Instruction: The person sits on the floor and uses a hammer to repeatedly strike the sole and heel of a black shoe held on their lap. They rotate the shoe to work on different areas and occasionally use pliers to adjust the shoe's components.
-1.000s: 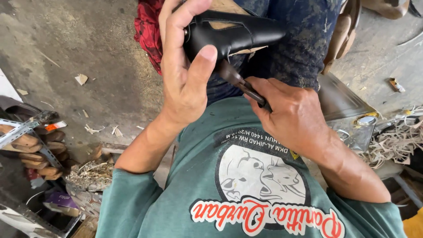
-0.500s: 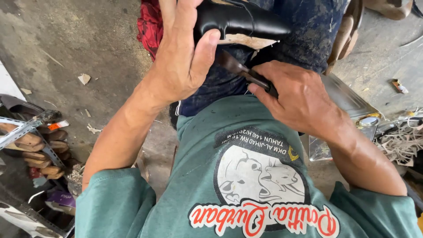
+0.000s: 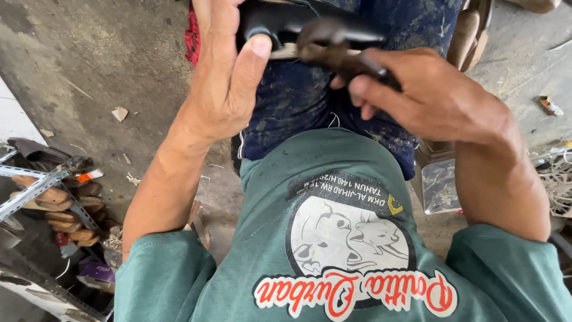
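Observation:
My left hand (image 3: 223, 77) grips a black shoe upper (image 3: 310, 24) at the top of the head view, thumb pressed on its lower edge over my lap. My right hand (image 3: 429, 98) holds a small dark brush (image 3: 330, 50) whose blurred head touches the shoe's pale underside by my left thumb. Both hands are above my stained blue trousers (image 3: 310, 101) and green printed shirt (image 3: 333, 238).
A metal rack (image 3: 36, 188) with wooden shoe lasts (image 3: 65, 209) stands at the left. A metal tin (image 3: 438, 182) sits by my right thigh. Tangled fibres (image 3: 557, 179) lie at the right edge. Scraps dot the concrete floor (image 3: 89, 71).
My right hand has swung the brush up and left onto the shoe's edge. The left hand has kept its grip while the shoe has shifted slightly upward in view.

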